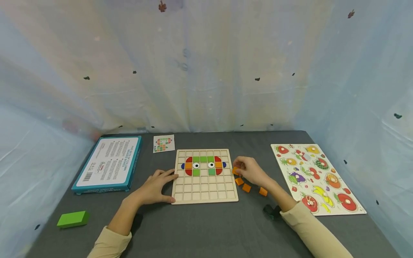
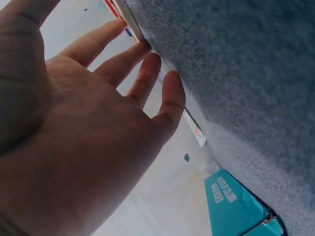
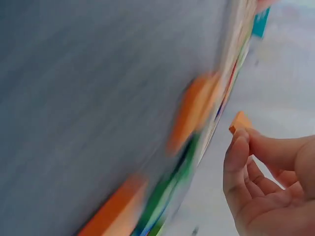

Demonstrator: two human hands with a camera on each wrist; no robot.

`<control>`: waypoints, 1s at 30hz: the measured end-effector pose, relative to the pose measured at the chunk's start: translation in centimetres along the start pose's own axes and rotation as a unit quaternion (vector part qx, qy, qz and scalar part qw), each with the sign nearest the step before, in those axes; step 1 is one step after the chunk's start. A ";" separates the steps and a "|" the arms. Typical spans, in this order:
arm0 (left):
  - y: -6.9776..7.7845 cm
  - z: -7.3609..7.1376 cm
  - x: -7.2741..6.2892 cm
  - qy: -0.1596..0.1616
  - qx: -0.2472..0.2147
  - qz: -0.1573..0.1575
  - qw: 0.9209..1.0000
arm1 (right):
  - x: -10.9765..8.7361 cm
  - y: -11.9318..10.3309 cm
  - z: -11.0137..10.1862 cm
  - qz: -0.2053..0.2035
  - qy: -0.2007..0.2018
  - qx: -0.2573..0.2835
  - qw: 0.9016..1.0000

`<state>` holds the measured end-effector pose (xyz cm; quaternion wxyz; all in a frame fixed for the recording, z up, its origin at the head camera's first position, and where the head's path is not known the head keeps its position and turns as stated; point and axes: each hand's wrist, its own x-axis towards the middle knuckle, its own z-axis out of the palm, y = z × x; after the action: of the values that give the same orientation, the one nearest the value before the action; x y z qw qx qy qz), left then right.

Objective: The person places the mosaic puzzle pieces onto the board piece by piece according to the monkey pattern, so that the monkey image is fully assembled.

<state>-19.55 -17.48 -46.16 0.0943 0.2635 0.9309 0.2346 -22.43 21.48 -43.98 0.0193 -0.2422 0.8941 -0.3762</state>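
Observation:
A wooden grid board [image 1: 204, 197] lies flat on the table, with red, green, orange and blue pieces and two eye pieces forming a pattern in its upper rows. My left hand [image 1: 155, 188] rests against the board's left edge, fingers spread and thumb at the lower left corner; in the left wrist view its fingertips touch the rim. Just off the board's right edge, my right hand [image 1: 251, 171] pinches an orange square block [image 3: 240, 120] between thumb and finger. Three loose orange blocks [image 1: 246, 187] lie on the table below that hand.
A small pattern card [image 1: 164, 143] lies behind the board. At the left are a teal box [image 1: 108, 165] and a green block [image 1: 73, 219]. A fruit picture board [image 1: 317, 179] lies at the right, near a dark object [image 1: 271, 211] beside the right wrist.

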 end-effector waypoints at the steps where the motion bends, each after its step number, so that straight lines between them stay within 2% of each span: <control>1: 0.0 0.0 0.0 0.000 0.000 0.000 1.000 | 0.6 -0.7 0.6 -0.003 -0.015 0.022 1.000; 5: -0.1 0.0 0.0 0.003 0.005 0.003 1.000 | 2.9 -3.2 3.2 -0.011 -0.074 0.086 0.993; 9: 0.0 0.0 0.0 0.003 0.006 0.006 1.000 | 4.6 -5.0 5.3 -0.010 -0.116 0.094 0.989; 17: -0.1 0.1 0.0 0.001 0.004 0.003 1.000 | 6.5 -6.4 7.9 -0.002 -0.116 0.069 0.991; 24: -0.1 0.2 0.0 0.002 0.002 0.007 1.000 | 6.7 -6.5 8.9 -0.050 -0.084 -0.015 0.995; 30: -0.2 0.1 0.0 0.004 0.001 0.005 1.000 | 6.2 -7.1 9.1 -0.068 -0.065 -0.118 0.988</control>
<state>-19.58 -17.55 -46.32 0.0889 0.2671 0.9303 0.2353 -22.90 8.41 -44.77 0.0230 -0.3272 0.9105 -0.2517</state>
